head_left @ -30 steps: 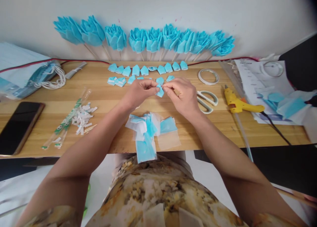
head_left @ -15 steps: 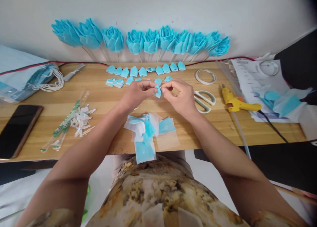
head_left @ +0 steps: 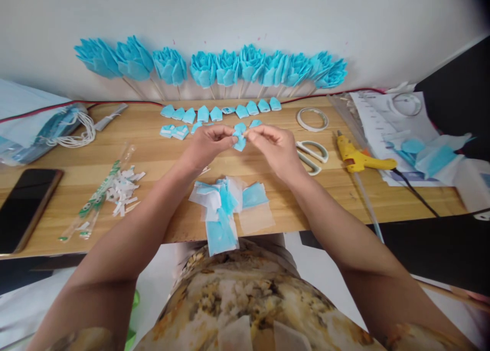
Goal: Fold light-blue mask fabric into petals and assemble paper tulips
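A small light-blue petal of soft sheet material (head_left: 239, 143) is pinched at its left side between the thumb and fingers of my left hand (head_left: 214, 144). Close by on the petal's right, my right hand (head_left: 274, 149) has thumb and forefinger pressed together, with a small pale tip showing at the fingertips; what it is I cannot make out. Behind my hands lie rows of similar folded blue petals (head_left: 203, 114), some partly hidden by my fingers. Nearer my body is a loose pile of blue and white cut pieces (head_left: 222, 239), overhanging the table edge.
Blue flowers on sticks (head_left: 170, 66) lean along the wall. To the right are a tape roll (head_left: 323, 120), scissors (head_left: 323, 152) and a yellow glue gun (head_left: 360, 162) with its cord. Paper scraps (head_left: 124, 185), a phone (head_left: 28, 208) and a plastic bag (head_left: 49, 136) occupy the left.
My right fingertips have drawn slightly away from the petal's right edge, and more of the petal shows. The whole view has shifted a little. My left hand keeps its pinch.
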A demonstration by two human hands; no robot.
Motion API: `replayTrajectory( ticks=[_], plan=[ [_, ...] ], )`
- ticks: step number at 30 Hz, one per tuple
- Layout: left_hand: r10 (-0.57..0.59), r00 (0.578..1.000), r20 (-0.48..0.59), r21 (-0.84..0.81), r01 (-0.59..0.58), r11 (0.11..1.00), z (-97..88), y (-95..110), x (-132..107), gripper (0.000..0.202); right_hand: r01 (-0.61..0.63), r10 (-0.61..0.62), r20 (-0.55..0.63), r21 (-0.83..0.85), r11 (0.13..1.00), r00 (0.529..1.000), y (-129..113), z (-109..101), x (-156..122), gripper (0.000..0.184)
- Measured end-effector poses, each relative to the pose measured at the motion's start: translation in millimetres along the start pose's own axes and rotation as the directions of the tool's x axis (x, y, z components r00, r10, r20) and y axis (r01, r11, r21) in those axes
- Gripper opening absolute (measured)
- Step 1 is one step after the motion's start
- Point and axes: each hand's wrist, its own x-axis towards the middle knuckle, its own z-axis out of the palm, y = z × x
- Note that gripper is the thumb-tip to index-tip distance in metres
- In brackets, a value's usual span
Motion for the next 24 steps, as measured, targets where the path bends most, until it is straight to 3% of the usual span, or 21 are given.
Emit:
replayTrajectory(
  ticks=[4,8,11,15,20,24],
  plan=[
    [0.023,1.0,0.001,0.004,-0.023,1.0,-2.2,0.2,0.4,0.018,-0.042,0.047,-0.029,0.172,0.984,0.998,5.8,-2.5,3.8,0.021],
    [0.02,1.0,0.016,0.017,-0.02,1.0,0.0,-1.4,0.3,0.017,-0.158,0.133,0.118,0.237,0.959,0.984,9.6,-0.5,4.6,0.04],
    [0.011,0.999,0.033,0.089,-0.014,0.996,3.0,-2.8,-0.5,0.018,-0.201,0.161,0.186,0.217,0.955,0.969,12.2,2.0,3.7,0.048],
    [0.019,0.999,0.051,0.173,-0.027,0.985,5.9,-1.4,-1.8,0.025,-0.182,0.144,0.211,0.176,0.967,0.967,15.0,2.6,3.2,0.046],
    [0.023,0.997,0.076,0.16,-0.035,0.987,6.7,0.8,-2.1,0.03,-0.087,0.075,0.19,0.053,0.995,0.979,13.4,2.4,1.9,0.042],
    [0.004,0.998,0.066,0.118,-0.012,0.993,5.2,-1.1,-1.9,0.021,-0.097,0.086,0.157,0.066,0.993,0.984,13.0,3.1,1.9,0.043]
  ],
)
